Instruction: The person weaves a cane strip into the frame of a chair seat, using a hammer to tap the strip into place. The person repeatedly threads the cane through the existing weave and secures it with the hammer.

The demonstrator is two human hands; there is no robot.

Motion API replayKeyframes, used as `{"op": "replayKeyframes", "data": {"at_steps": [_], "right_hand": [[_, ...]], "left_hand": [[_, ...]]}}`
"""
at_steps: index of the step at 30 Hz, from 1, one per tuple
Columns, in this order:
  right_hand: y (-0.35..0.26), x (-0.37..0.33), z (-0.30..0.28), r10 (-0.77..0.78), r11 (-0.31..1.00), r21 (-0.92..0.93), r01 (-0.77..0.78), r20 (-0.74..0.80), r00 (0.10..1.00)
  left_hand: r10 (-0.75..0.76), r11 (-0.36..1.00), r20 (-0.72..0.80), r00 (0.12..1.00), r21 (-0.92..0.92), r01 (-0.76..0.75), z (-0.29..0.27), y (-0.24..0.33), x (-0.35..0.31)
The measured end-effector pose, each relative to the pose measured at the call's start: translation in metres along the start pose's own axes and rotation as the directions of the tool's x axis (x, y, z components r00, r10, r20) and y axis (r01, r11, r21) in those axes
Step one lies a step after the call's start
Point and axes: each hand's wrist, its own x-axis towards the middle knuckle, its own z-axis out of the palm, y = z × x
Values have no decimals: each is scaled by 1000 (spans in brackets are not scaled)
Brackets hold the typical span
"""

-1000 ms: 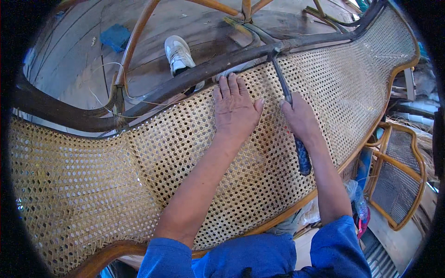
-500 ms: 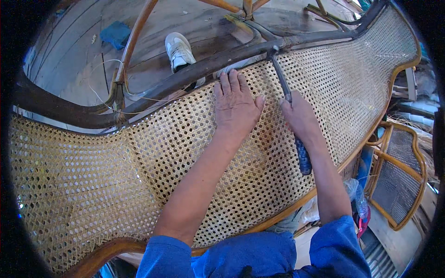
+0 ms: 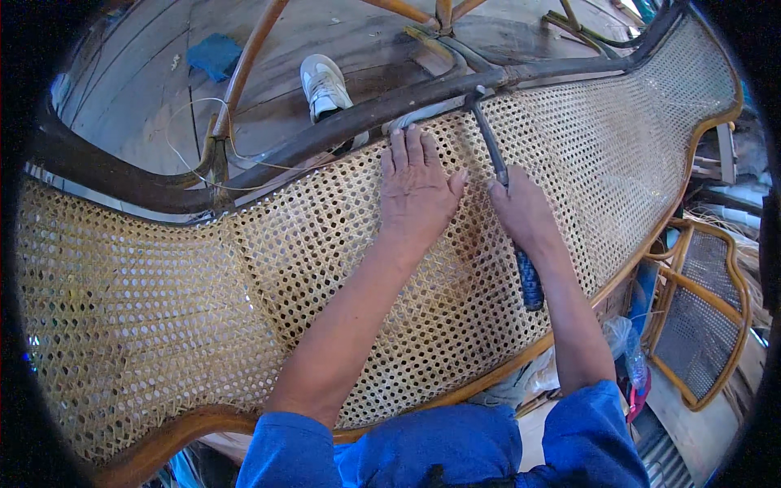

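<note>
A wide panel of woven cane webbing (image 3: 317, 244) stretches across the view within a bent rattan frame (image 3: 325, 134). My left hand (image 3: 416, 183) lies flat on the webbing, fingers stretched toward the dark far rail, with nothing held. To its right, my right hand (image 3: 525, 207) is closed around a hammer (image 3: 490, 138). The hammer's dark ridged grip sticks out below the hand, over the webbing. Its metal head is by the far rail, near the webbing's upper edge; whether it touches cannot be told.
Beyond the rail are a white shoe (image 3: 324, 83) and a blue cloth (image 3: 215, 55) on the floor. A thin loose strand (image 3: 168, 134) curls by a frame post at the left. A smaller cane-panelled frame (image 3: 704, 305) stands at the right, near a clear plastic bag (image 3: 625, 342).
The hammer's head has shifted slightly left and down, still close to the rail. My left hand stays flat in about the same place. The whole view has shifted a little.
</note>
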Motion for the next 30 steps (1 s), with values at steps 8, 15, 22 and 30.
{"op": "replayKeyframes", "data": {"at_steps": [8,15,22,30], "right_hand": [[-2,-10,11,-98,994,56,98,-2,995],[-23,-23,10,-136,984,112,139,-29,990],[-18,-22,15,-106,991,81,103,39,994],[-22,-26,14,-106,991,85,103,31,994]], "left_hand": [[-38,998,2,999,48,37,-2,0,-7],[12,998,18,1000,58,-13,-6,-10,-8],[25,999,63,998,32,-27,-12,-11,-6],[72,993,167,983,82,-86,-21,-18,-2]]}}
